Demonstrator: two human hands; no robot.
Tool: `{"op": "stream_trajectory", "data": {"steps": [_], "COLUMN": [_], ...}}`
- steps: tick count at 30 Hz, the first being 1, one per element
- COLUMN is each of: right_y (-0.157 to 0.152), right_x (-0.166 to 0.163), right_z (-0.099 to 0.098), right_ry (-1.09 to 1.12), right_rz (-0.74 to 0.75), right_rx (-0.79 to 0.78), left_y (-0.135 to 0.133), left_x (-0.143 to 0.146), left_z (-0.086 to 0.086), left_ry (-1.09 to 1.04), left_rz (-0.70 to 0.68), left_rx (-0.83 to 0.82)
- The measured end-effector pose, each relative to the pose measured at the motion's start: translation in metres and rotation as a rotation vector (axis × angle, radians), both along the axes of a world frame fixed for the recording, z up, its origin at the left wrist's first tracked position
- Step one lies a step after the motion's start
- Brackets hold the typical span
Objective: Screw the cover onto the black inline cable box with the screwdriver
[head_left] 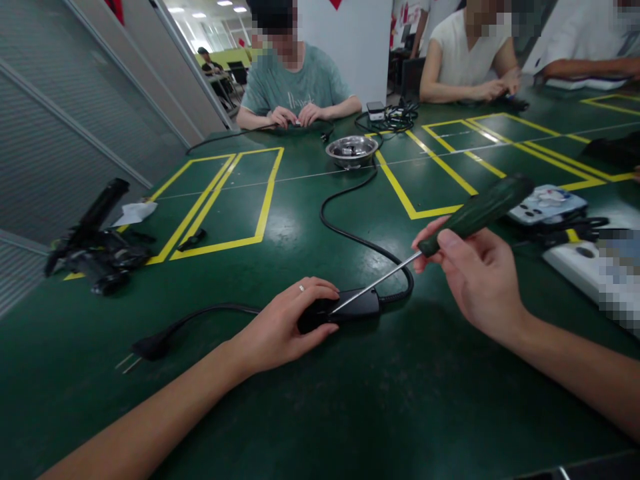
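A black power adapter (357,303) lies flat on the green table, a cord leaving each end. My left hand (290,320) grips its left part between thumb and fingers. In my right hand (475,280) is a screwdriver (480,207) with a dark green handle, held tilted. Its metal shaft slants down to the left, and the tip meets the adapter's top beside my left fingers; any screw there is too small to make out. The cord on the left ends in a two-pin plug (150,347); the other cord (345,230) curves away toward the back.
A metal bowl (351,152) with small parts stands mid-table. Black equipment (100,247) and a white scrap (136,213) lie left. Right are a phone (547,203) and a white box (590,280). Co-workers (300,83) sit across, near coiled cables (395,119). Yellow tape (265,213) marks the table.
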State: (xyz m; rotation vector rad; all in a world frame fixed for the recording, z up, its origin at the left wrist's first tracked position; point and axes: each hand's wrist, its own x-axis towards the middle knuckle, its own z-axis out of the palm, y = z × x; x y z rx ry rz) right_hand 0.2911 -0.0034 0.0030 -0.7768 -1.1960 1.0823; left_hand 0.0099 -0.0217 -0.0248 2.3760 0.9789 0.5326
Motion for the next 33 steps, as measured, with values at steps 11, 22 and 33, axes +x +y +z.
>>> {"op": "stream_trajectory", "data": {"steps": [11, 22, 33], "right_y": [-0.0016, 0.0, 0.0004], "right_x": [-0.0002, -0.0012, 0.0036], "right_z": [0.0022, 0.0054, 0.0001], "right_ry": [0.085, -0.081, 0.118], "right_rz": [0.081, -0.062, 0.148], "right_rx": [-0.03, 0.043, 0.023], "left_y": [-0.0001, 0.0002, 0.0], "left_x": [0.0, 0.0, -0.0004], "left_z": [0.0005, 0.0016, 0.0], "left_ry": [0.007, 0.013, 0.016], "left_rz": [0.009, 0.012, 0.01], "left_rx": [0.0, -0.002, -0.003]}}
